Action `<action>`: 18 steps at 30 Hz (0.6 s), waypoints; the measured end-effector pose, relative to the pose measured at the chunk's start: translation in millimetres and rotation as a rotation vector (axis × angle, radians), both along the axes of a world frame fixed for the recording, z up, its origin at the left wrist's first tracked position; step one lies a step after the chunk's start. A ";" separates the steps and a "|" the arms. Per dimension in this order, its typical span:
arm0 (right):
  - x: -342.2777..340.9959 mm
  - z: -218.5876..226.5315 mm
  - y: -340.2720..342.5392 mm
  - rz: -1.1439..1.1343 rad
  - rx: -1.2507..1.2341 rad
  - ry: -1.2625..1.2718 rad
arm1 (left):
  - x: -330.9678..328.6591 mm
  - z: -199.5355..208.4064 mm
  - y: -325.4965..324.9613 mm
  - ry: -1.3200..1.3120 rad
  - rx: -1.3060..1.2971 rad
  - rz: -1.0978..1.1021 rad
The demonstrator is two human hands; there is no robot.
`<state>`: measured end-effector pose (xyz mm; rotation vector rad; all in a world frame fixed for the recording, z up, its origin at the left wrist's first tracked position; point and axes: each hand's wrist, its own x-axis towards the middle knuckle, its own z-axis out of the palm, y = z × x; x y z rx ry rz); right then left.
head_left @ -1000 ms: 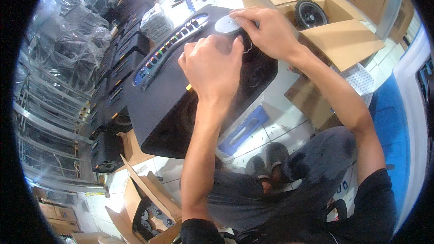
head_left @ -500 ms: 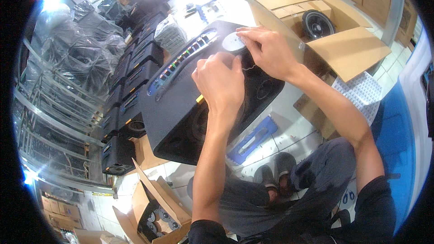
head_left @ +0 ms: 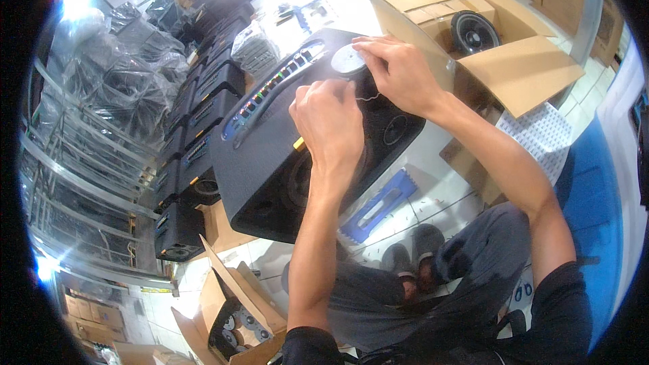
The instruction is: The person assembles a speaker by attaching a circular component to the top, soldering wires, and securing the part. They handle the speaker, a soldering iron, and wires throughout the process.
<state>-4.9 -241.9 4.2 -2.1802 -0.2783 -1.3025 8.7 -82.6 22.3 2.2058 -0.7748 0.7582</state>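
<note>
Round grey disc (head_left: 347, 60), one: held at 12 o'clock, by the far end of the black speaker cabinet (head_left: 260, 182).
Its rim was pinched by the right hand (head_left: 400, 71); the fingertips of the left hand (head_left: 329, 122) were hidden, so its grip could not be told. The disc was judged stiff, smooth, perhaps slippery, and best taken by the rim. Counted: one thin wire (head_left: 368, 99), judged fragile; one black driver (head_left: 474, 32) in the open carton (head_left: 527, 71), toward 2 o'clock; one blue frame (head_left: 382, 208), 4 o'clock.
</note>
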 end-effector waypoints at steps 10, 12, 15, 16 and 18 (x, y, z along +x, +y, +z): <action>0.7 1.0 1.9 0.014 0.003 -0.071 | 10.9 5.2 10.1 -0.078 0.058 -0.176; 1.2 0.7 2.1 0.010 -0.002 -0.077 | 12.2 8.4 11.1 -0.078 0.083 -0.195; 0.8 -0.3 1.4 0.018 0.018 -0.049 | 14.1 12.1 12.8 -0.074 0.095 -0.233; 0.6 -0.7 1.5 0.025 0.029 -0.033 | 15.6 13.3 12.9 -0.073 0.115 -0.231; 1.3 -1.3 2.1 0.032 0.040 -0.053 | 17.4 14.0 14.2 -0.004 0.124 -0.228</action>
